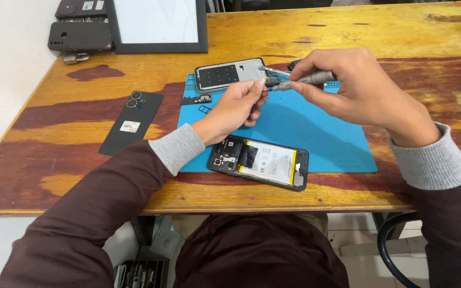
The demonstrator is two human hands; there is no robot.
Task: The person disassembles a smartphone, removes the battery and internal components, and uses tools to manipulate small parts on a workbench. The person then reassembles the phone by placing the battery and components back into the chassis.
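Screwdriver [306, 80], slim and grey, held level above the blue mat [316, 133], tip pointing left toward the other hand. Left to right: black back cover [132, 121] lies flat on the wooden bench [401, 37], well left of the mat; a small black part [196, 99] and a thin tray piece [205, 109] rest on the mat's left edge; a grey inner frame [229, 74] sits at the mat's top left. Left hand [237, 106] is pinched closed at the screwdriver's tip, seemingly on the bit; what exactly it grips is too small to tell. Opened phone [260, 161], battery exposed, lies at the near edge of the mat, below both hands. Right hand [348, 85] grasps the screwdriver's barrel between thumb and fingers. Judgement: keeping the barrel steady and the pinch close to the tip, over the mat, should keep small parts from straying.
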